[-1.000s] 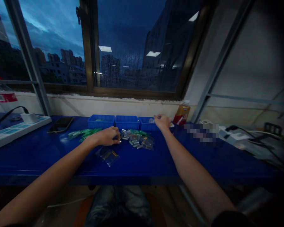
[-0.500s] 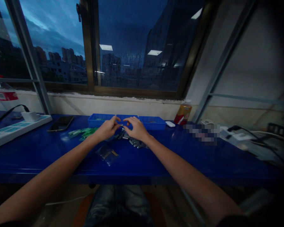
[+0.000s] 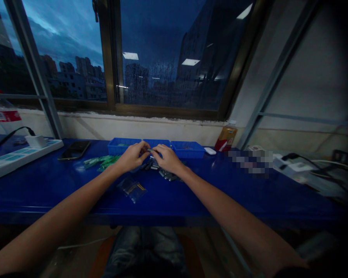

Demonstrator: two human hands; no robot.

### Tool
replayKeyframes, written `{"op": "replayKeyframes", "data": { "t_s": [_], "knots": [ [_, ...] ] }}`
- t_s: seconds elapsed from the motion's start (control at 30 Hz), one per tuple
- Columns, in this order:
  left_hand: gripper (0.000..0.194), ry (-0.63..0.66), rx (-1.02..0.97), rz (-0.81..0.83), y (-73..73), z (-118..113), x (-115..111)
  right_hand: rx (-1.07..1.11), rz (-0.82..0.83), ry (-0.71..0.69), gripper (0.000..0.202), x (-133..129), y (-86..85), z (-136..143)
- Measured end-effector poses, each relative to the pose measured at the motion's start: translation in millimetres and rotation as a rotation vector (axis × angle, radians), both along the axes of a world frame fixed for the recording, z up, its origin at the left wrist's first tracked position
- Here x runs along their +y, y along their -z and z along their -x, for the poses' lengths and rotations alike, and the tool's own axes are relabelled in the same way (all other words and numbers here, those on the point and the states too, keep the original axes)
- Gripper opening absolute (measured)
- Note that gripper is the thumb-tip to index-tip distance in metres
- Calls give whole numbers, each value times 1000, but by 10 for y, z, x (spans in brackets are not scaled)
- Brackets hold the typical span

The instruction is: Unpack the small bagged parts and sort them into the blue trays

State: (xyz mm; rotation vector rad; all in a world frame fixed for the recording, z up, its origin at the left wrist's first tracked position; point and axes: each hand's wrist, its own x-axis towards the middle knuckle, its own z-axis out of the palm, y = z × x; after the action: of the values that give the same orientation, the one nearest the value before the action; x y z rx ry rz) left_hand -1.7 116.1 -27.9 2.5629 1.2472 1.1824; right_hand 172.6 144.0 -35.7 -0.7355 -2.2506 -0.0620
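My left hand (image 3: 134, 156) and my right hand (image 3: 167, 158) meet above the blue table (image 3: 174, 197). Between their fingertips is a small grey cylindrical piece (image 3: 149, 150), pinched from both sides; its details are too small to tell. Under and beside my right hand lies a pile of short metallic cylinders (image 3: 168, 176). Green-wrapped pieces (image 3: 104, 162) lie left of my left hand. Nearer the table's front is a clear bag (image 3: 132, 190) with thin gold-coloured pieces. Behind my hands stand blue bins (image 3: 188, 150), partly hidden.
At the left are a phone (image 3: 74, 150), a white power strip (image 3: 23, 157) and a bottle (image 3: 6, 116). To the right are a white mouse (image 3: 210, 151), a drink bottle (image 3: 226, 137) and another power strip with cables (image 3: 303, 173).
My fingertips have come closer together, and both hands now close on the small grey piece. The view has shifted slightly.
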Motion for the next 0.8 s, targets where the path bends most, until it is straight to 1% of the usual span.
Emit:
{"op": "replayKeyframes", "data": {
  "t_s": [0.1, 0.2, 0.3, 0.37, 0.5, 0.57, 0.67, 0.73, 0.8],
  "knots": [
    [15, -34, -7, -15, -11, -8, -8, 41, 25, -20, 18, -32, -3, 10],
    [19, -73, 3, -11, -36, -18, -36, 90, 20, -16, 22, -51, -7, 12],
    [25, -113, 44, 7, -55, -23, -62, 97, 6, -1, 15, -44, -5, 8],
    [26, -114, 41, 19, -54, -23, -64, 89, 0, -2, 13, -28, 0, 6],
    [25, -38, -21, 2, -26, -12, -32, 90, -12, -10, 16, 9, 12, 9],
    [24, -19, -17, -27, -11, -7, -11, 79, -13, -14, 19, 19, 14, 12],
    [18, -46, 0, -56, 0, -6, 5, 75, 3, -9, 23, 16, 14, 16],
    [19, -78, 20, -61, -5, -10, 2, 100, 20, -8, 17, 3, 13, 15],
    [21, -110, 56, -53, -16, -18, -8, 124, 25, -20, 19, -15, 9, 13]
  ]
}}
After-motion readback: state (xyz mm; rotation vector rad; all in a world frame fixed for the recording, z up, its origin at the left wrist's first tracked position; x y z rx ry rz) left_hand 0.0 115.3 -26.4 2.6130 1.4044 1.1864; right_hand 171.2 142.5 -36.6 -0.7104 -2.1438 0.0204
